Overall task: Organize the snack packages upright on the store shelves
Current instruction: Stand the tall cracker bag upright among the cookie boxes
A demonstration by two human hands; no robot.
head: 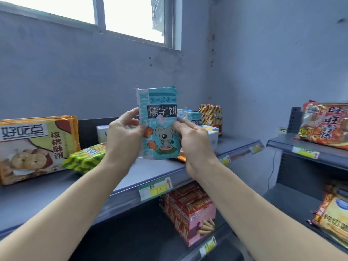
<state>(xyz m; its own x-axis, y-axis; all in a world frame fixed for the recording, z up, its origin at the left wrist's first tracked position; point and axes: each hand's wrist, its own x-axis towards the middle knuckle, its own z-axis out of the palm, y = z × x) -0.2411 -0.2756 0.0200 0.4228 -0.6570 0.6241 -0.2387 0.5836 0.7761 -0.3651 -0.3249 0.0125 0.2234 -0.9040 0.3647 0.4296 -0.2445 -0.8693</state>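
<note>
Two bare forearms reach up from the bottom corners and meet at the middle of the view. Below and between them, on the lower level, stands a block of pink boxes (197,219), upright and packed tight, and above those a price tag (156,187) clips to the front lip of the shelf (162,172).

At that shelf the left hand (124,136) curls round the left edge of a teal biscuit packet (160,127), thumb on its front. The right hand (194,146) pinches the right edge the same way, thumb pressed near the middle of the face. Both are closed on the packet and nothing else. It is upright, label outward, over the middle of the shelf near the front; whether its base touches the board I cannot tell.

A flat orange packet (181,157) shows at its lower right corner. If the base lands partly on that, it will probably sit crooked and tip once the fingers let go. It also has no neighbour touching either side and looks soft, so a quick release could let it fall forward over the lip.

Just left of the left wrist a green packet (84,159) lies tilted, close enough that an arm drawing back could nudge it. Beyond it a big walnut biscuit pack (35,147) leans back. Behind the right hand are a white box (213,137), a second teal packet (194,117) and a striped packet (211,113), all near the wall (94,81) under the window (131,16).
</note>
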